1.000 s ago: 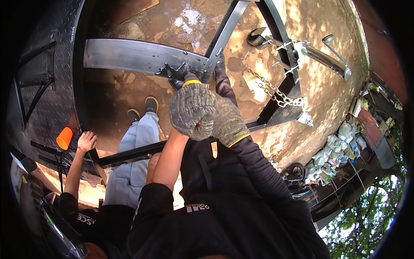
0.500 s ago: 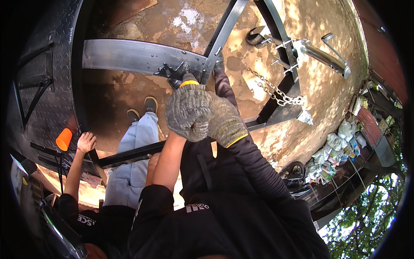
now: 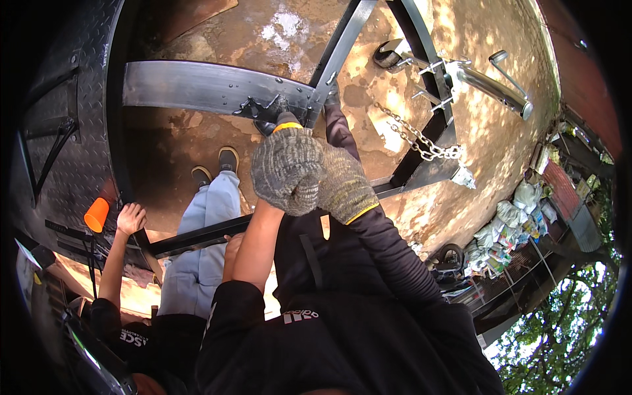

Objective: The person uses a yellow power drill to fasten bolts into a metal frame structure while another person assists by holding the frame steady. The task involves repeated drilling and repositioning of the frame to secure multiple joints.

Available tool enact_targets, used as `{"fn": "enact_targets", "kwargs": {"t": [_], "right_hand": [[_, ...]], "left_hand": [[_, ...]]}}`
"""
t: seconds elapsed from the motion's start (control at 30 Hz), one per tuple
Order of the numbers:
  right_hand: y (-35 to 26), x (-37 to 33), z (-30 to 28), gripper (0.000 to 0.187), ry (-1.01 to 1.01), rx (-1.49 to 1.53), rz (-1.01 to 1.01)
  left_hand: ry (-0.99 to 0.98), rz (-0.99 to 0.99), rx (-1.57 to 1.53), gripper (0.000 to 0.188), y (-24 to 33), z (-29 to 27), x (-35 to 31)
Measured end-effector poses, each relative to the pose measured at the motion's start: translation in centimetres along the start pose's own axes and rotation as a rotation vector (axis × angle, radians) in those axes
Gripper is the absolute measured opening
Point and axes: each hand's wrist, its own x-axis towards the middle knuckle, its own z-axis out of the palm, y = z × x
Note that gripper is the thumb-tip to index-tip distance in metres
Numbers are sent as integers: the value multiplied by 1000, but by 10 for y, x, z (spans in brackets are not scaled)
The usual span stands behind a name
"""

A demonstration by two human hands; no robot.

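Observation:
My gloved left hand [image 3: 287, 172] is closed at the back of a drill-like tool [image 3: 285, 109], which has a dark nose and a yellow collar. The nose meets a flat black metal beam [image 3: 178, 80]. Dark curled bits and liquid drops lie on the beam by the contact point. Tight against my left hand, partly behind it, is my gloved right hand [image 3: 345, 187]; it looks closed on the same tool, though its fingers are mostly hidden. Both gloves are grey knit. The tool's body is covered by my hands.
At the left, a person in light trousers [image 3: 201, 243] rests a bare hand [image 3: 131, 218] by an orange cup [image 3: 97, 214] near a diamond-plate panel [image 3: 66, 164]. A chain [image 3: 428, 150] and a jack [image 3: 494, 91] are on the angled frame at right. Filled bags [image 3: 510, 227] lie beyond.
The frame and surroundings have shifted very slightly left in the picture. Both my hands hold nearly the same place, and the tool's nose still meets the beam.

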Motion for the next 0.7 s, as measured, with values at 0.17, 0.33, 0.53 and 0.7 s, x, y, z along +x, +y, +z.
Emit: {"fn": "enact_targets", "kwargs": {"t": [0.17, 0.33, 0.53, 0.7], "right_hand": [[-13, -1, -9, 37, 43, 326, 134], [-15, -1, -14, 36, 104, 213, 26], [-8, -1, -10, 34, 23, -8, -83], [-4, 0, -5, 31, 41, 236, 53]], "left_hand": [[23, -171, -300, 34, 0, 11, -7], [1, -198, -472, 35, 1, 16, -10], [-41, 47, 42, 37, -2, 4, -3], [-55, 46, 82, 39, 4, 5, 2]]}}
